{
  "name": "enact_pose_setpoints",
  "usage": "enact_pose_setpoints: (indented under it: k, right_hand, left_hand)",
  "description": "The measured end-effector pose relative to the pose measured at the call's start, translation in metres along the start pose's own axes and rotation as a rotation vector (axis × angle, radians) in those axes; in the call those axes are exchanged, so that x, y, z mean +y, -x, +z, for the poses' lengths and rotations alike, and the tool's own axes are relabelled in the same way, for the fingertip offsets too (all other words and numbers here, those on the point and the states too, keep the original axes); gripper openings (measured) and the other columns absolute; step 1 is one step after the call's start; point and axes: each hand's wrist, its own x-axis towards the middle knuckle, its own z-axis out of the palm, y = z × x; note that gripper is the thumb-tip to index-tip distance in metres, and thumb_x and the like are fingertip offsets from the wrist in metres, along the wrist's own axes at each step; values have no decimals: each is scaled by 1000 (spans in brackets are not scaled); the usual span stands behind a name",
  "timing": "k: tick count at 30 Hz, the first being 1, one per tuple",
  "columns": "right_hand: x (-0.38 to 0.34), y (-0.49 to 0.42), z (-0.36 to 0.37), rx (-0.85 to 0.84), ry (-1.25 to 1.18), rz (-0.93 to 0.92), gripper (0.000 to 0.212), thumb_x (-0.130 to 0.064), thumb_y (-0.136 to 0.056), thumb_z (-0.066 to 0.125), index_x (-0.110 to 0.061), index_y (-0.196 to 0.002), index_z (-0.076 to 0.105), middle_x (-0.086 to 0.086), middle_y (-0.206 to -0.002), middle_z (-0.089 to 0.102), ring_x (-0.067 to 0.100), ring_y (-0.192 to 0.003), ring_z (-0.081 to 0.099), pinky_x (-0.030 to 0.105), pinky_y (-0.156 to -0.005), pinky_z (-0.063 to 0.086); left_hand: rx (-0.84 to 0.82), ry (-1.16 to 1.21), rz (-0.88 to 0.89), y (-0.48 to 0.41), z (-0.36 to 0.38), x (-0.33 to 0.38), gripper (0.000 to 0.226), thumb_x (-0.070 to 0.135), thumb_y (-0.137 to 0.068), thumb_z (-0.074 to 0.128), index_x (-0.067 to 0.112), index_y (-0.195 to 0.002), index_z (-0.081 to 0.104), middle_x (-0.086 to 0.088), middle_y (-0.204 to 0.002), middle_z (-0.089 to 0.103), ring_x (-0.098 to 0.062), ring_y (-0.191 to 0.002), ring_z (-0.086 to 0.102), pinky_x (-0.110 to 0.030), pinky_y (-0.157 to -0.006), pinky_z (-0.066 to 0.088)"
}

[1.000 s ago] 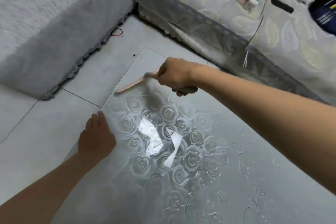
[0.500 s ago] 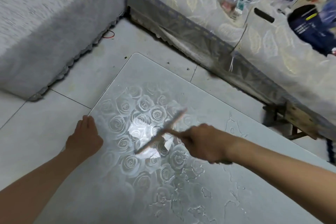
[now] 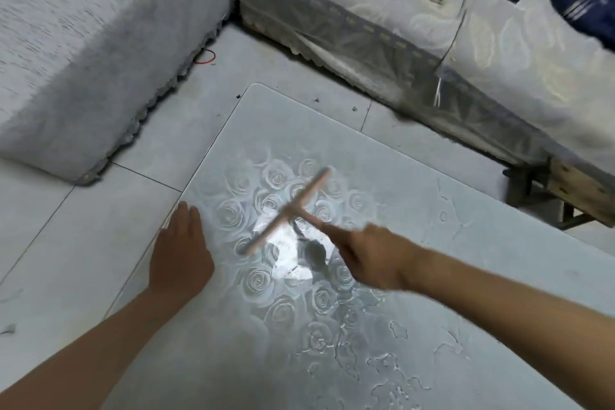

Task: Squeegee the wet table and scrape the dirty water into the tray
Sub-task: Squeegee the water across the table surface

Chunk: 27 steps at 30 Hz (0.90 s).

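In the middle of the frame, gripping the handle of a pink T-shaped squeegee [image 3: 289, 210] with the right hand [image 3: 369, 255], curling the fingers round the stem, all of it blurred. Holding the blade slantwise, from lower left to upper right, over the rose pattern on the glossy worktop [image 3: 416, 183]; not managing to tell whether it is touching the surface. At left centre, resting the left hand [image 3: 181, 256] flat on the worktop's left edge, keeping the fingers straight and together, pointing up the frame. Toward the lower right, finding beads and thin puddles of water [image 3: 392, 373] lying on the worktop. Beyond the worktop, showing pale tiled floor [image 3: 83, 243], with a red rubber band [image 3: 204, 56] lying beside a grey cover [image 3: 66, 43] at upper left and a lace cloth [image 3: 499, 76] draping furniture at upper right.
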Motion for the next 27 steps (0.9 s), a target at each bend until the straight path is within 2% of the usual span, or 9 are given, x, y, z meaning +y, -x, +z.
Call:
enact_pose_setpoints:
  k: [6,9,11,14,16,19,21,24,27]
  right_hand:
    - [20,100,25,-173,-2,171,73,-19,-96,35,-55,-144,-7,18,-100,63,36,-91,59,34,-73,45]
    - [18,80,-1,-70,35,148,65,-20,-96,35,-53,-145,10,16,-106,64,34,-96,61,36,-82,50]
    - [17,50,-22,6,70,159,59,-20,-96,37,-47,-146,22,13,-111,64,32,-87,62,37,-82,54]
    - [28,19,-41,23,-27,252,55,-18,-95,38,-43,-143,33,9,-106,61,22,-56,61,29,-54,54]
    - [30,30,-28,-3,-106,294,59,-17,-96,37,-46,-146,25,5,-96,57,18,-46,56,28,-47,51]
    - [19,69,19,-39,-126,287,75,-14,-95,38,-50,-147,-1,14,-100,63,26,-67,59,33,-66,52]
    - [25,106,35,-76,-145,337,76,-13,-93,37,-51,-147,-2,15,-100,64,29,-76,58,32,-72,49]
    - [36,122,27,-88,-225,373,49,-22,-99,34,-40,-145,32,11,-92,66,18,-61,60,23,-58,49]
    - [75,114,-3,163,-489,468,31,-37,-101,35,-38,-124,55,6,-74,63,6,-32,50,18,-35,41]
  left_hand:
    - [-108,-71,65,9,1,23,67,12,-90,46,-2,-149,18,-18,-158,8,-28,-146,12,-42,-116,18]
    - [-151,-162,114,11,9,39,68,17,-90,45,0,-149,17,-16,-158,8,-27,-146,13,-41,-113,21]
    - [-149,-215,155,11,14,48,68,19,-90,43,2,-149,15,-13,-159,6,-24,-146,10,-40,-114,20]
    - [-159,-272,202,10,20,63,69,21,-90,42,4,-150,13,-11,-160,1,-23,-148,5,-39,-116,17]
    - [-169,-334,238,9,22,72,68,22,-90,40,7,-151,13,-10,-160,-1,-22,-148,3,-37,-116,16]
    - [-176,-371,282,8,22,77,66,23,-91,39,9,-151,13,-8,-160,-2,-21,-148,2,-37,-116,15]
    - [-199,-387,326,6,23,94,66,23,-91,39,8,-151,14,-9,-160,-1,-21,-148,4,-38,-116,17]
    - [-233,-417,337,5,20,102,65,22,-91,39,7,-150,15,-10,-160,0,-22,-148,4,-39,-115,19]
    - [-235,-452,400,-1,23,120,64,20,-91,39,6,-149,14,-11,-160,0,-24,-147,7,-39,-113,22]
